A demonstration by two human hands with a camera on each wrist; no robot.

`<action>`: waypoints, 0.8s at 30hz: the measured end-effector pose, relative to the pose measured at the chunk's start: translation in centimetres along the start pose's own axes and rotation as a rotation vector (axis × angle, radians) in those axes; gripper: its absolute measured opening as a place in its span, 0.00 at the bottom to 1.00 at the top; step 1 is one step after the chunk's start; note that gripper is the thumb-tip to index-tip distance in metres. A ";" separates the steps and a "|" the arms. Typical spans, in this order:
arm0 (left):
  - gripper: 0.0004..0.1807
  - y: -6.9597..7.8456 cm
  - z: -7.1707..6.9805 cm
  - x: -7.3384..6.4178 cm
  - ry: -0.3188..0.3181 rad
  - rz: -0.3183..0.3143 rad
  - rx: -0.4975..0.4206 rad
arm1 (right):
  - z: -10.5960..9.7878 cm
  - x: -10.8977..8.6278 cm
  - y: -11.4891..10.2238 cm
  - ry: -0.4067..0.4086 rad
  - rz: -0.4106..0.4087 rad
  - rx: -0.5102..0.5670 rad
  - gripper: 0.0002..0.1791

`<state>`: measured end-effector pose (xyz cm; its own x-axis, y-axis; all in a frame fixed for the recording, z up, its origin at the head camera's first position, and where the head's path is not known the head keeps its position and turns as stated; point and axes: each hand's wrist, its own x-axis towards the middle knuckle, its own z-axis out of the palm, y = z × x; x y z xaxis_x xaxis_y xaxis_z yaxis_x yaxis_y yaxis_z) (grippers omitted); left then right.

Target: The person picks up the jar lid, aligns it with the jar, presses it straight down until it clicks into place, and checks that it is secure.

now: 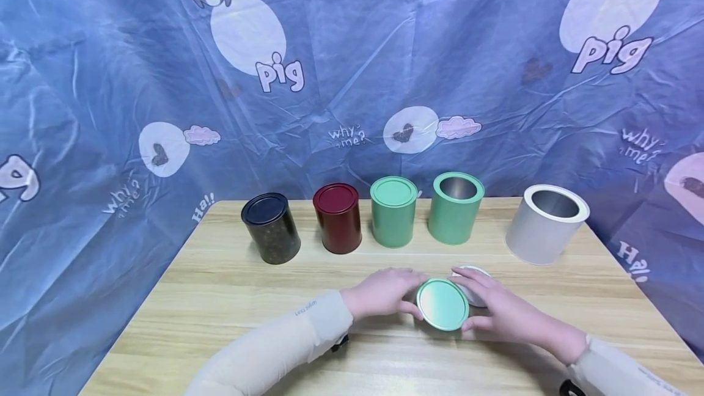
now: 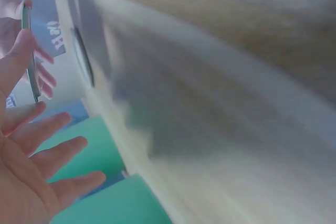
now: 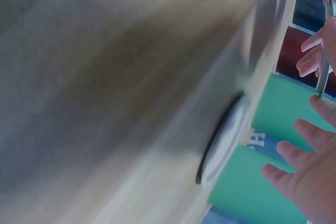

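A blue printed cloth (image 1: 341,47) hung behind a wooden table (image 1: 247,322); only the head view took in the whole row of five cans along the far side. Positions were reckoned from the green lid (image 1: 442,305), twelve being away from the person. The white can (image 1: 541,240) stood uncovered toward two o'clock, an open green can (image 1: 453,225) at twelve, a lidded green can (image 1: 393,225) at eleven, a dark red can (image 1: 339,231) toward ten and a black can (image 1: 275,240) at ten, the last two also lidded.

The left hand (image 1: 387,292) reached in from nine o'clock, the right hand (image 1: 503,310) from three. Each pinched the green lid's edge between thumb and finger; the wrist views showed the other fingers spread, off the lid.

The green lid was near the front of the table. The head view left its height unclear; the wrist views showed it edge-on, raised off the wood.

A white lid (image 3: 227,142) lay flat on the table, toward one o'clock. In the head view the right hand covered much of it; the right wrist view exposed its dark lower edge.
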<state>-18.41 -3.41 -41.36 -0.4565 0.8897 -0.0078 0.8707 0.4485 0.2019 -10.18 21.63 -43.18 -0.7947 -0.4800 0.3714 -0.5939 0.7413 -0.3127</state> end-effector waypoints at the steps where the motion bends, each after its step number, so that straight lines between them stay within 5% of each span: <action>1: 0.38 0.0 -0.2 0.1 0.002 -0.001 -0.001 | -0.2 0.1 0.0 0.002 0.002 0.004 0.46; 11: 0.40 -0.2 -1.6 0.7 0.049 -0.051 -0.040 | -1.7 0.9 0.5 0.032 0.021 0.009 0.46; 24: 0.41 -0.6 -3.1 1.8 0.127 -0.031 -0.034 | -3.3 1.8 1.6 0.143 -0.033 -0.007 0.43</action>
<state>-20.34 -2.37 -38.45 -0.5041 0.8567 0.1093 0.8503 0.4702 0.2364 -12.18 23.49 -40.14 -0.7487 -0.4329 0.5020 -0.6181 0.7296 -0.2927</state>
